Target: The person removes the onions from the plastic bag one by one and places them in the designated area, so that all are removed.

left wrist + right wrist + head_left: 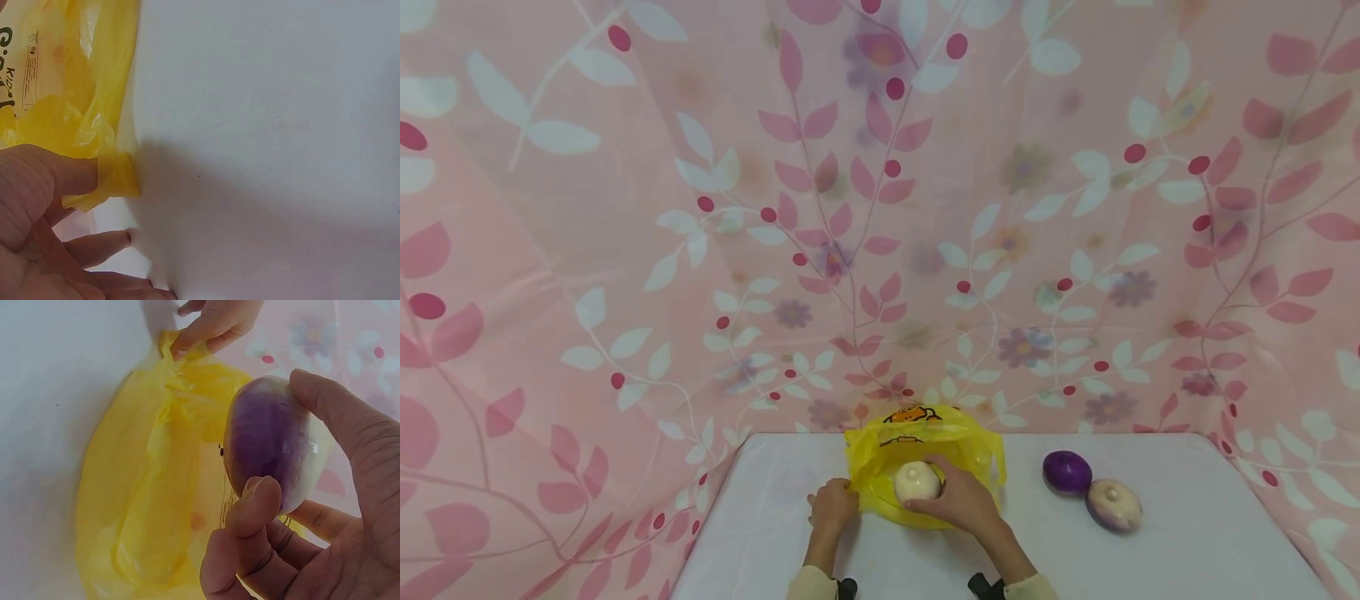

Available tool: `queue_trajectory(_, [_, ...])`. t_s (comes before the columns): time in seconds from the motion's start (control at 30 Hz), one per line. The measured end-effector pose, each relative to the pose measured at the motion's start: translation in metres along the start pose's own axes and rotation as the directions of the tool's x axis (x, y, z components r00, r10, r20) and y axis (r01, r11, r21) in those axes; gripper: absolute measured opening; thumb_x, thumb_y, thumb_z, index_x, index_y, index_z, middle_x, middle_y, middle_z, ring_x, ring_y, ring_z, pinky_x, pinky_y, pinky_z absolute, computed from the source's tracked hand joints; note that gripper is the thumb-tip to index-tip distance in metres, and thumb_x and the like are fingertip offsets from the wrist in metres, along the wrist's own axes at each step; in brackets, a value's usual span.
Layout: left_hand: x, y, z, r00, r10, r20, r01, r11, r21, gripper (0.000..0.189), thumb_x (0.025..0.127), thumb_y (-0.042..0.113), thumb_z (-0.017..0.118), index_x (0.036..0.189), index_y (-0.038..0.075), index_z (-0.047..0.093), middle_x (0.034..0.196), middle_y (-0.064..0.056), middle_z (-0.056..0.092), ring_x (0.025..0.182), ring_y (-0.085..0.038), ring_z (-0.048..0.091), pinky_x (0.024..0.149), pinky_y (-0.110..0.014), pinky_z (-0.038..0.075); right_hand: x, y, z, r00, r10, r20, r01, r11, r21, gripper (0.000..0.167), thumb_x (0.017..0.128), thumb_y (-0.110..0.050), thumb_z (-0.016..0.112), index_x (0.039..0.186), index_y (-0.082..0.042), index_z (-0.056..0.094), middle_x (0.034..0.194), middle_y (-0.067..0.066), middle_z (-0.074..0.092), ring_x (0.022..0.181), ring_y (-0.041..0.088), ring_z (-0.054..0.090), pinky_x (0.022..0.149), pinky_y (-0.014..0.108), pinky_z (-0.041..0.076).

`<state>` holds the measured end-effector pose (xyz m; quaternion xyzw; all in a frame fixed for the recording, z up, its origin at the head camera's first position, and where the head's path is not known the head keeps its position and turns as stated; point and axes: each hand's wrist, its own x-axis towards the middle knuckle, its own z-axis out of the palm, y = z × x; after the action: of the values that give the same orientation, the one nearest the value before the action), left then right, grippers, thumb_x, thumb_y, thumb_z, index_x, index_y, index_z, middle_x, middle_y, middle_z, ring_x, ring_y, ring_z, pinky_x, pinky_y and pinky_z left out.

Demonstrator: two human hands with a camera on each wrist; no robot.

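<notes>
My right hand holds a glossy turnip, cream with a small knob on top. In the right wrist view the purple side of this turnip shows between thumb and curled fingers. It overlaps the mouth of a yellow plastic bag, which gapes toward me. At the bag's left edge, my left hand pinches the plastic between thumb and forefinger. The left wrist view shows the bag's gathered corner in that pinch, the other fingers reaching down to the white cloth.
To the right on the white-covered table lie a deep purple round vegetable and another cream-and-purple turnip, side by side. A pink floral curtain hangs behind the table and along its sides.
</notes>
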<state>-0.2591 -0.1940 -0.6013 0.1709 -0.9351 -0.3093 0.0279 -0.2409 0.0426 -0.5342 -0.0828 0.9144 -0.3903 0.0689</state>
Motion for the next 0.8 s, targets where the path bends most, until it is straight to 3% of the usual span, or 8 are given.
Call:
queue_trajectory(0.2, [-0.001, 0.0, 0.0, 1.0, 0.001, -0.001, -0.001, 1.0, 0.0, 0.024, 0.083, 0.006, 0.061, 0.103, 0.002, 0.074, 0.102, -0.02, 0.069, 0.109, -0.058, 0.048, 0.083, -0.083, 0.031, -0.004, 0.004, -0.001, 1.0, -0.01, 0.009, 0.01, 1.0, 0.002, 0.084, 0.065, -0.065, 0.081, 0.132, -0.021, 0.057, 0.108, 0.002, 0.067, 0.083, 0.018, 0.055, 0.074, 0.043, 0.05])
queue_trajectory(0.57, [0.0, -0.001, 0.0, 1.0, -0.003, 0.011, 0.004, 1.0, -0.011, 0.025, 0.084, 0.006, 0.062, 0.105, 0.001, 0.073, 0.1, -0.019, 0.068, 0.098, -0.047, 0.05, 0.081, -0.078, 0.036, -0.013, 0.011, -0.01, 1.0, -0.028, -0.003, 0.028, 1.0, -0.008, 0.083, 0.066, -0.063, 0.08, 0.132, -0.02, 0.056, 0.079, -0.003, 0.058, 0.069, 0.017, 0.048, 0.059, 0.033, 0.038])
queue_trajectory(0.8, [0.0, -0.001, -0.002, 1.0, -0.01, 0.022, 0.01, 1.0, -0.024, 0.029, 0.086, 0.006, 0.062, 0.111, -0.003, 0.07, 0.108, -0.023, 0.067, 0.103, -0.048, 0.05, 0.085, -0.079, 0.033, -0.018, 0.013, -0.014, 0.999, -0.036, -0.005, 0.036, 0.999, 0.025, 0.082, 0.067, -0.061, 0.08, 0.133, -0.019, 0.056, 0.072, -0.003, 0.055, 0.065, 0.016, 0.047, 0.056, 0.031, 0.036])
